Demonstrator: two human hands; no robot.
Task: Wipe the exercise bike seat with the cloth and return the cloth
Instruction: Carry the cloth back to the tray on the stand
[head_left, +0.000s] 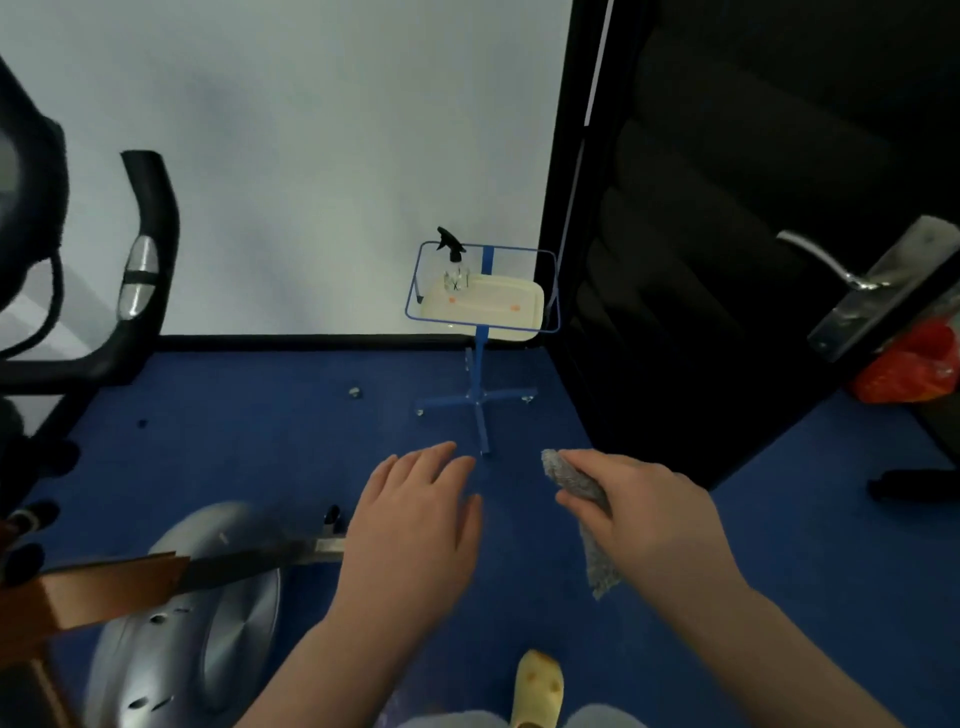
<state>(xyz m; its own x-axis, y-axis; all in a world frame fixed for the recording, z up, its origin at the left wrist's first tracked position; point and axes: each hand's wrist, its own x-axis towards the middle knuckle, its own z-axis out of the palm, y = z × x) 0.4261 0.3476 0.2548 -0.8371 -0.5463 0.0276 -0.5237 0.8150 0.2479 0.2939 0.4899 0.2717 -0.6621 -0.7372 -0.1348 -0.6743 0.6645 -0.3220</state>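
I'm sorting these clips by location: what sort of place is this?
Probably a small home workout room or a corner of a gym. An exercise bike stands on blue carpet, and a wheeled stand holds a tray with a spray bottle for cleaning.

1. The stand (480, 364) is ahead by the wall (311, 156), with a tray (519, 312) on it.
2. A spray bottle (454, 265) stands in the tray's left rear corner.
3. The bike (171, 597) lies left, the door (727, 234) right.
4. The cloth (587, 519) hangs in the right hand (644, 514), right of the left hand (415, 525).
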